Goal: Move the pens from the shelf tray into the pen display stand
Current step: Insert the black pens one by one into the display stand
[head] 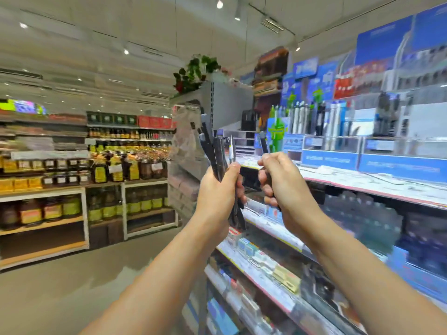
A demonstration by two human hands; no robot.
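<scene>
Both hands are up in front of the shelf, close together but not touching. The left hand (pixel 219 189) has its fingers wrapped tight around a bundle of dark pens (pixel 214 151) (one clear-barrelled pen is mixed in on the right side), standing roughly upright with ends sticking out above and below the fist. The right hand (pixel 278 180) is curled round a single dark pen (pixel 263 143), its top poking up past the thumb. The pen display stand (pixel 329 143) sits on the top shelf (pixel 377 184) to the right, already holding upright pens. Everything's pretty blurry.
</scene>
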